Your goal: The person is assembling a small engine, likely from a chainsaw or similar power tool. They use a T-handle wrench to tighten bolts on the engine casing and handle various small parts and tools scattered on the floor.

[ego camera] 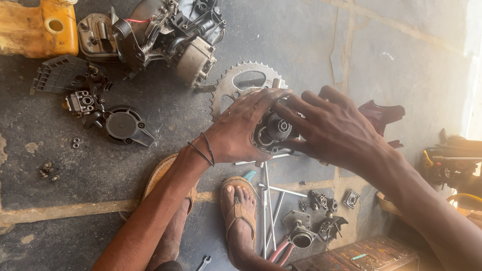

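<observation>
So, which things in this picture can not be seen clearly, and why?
Head view only:
- Engine part with gear: mostly covered by the left hand and right hand.
- Sprocket: lower half hidden behind the left hand.
- Yellow tank: cut off by the top-left edge.
- Small nuts: too small to tell apart.
- Right edge: washed out by glare.

Yellow fuel tank at top left corner, stripped engine block beside it, toothed sprocket flat on stone floor, black round cover, loose nuts, long bolts, small spanner, worn toolbox
</observation>
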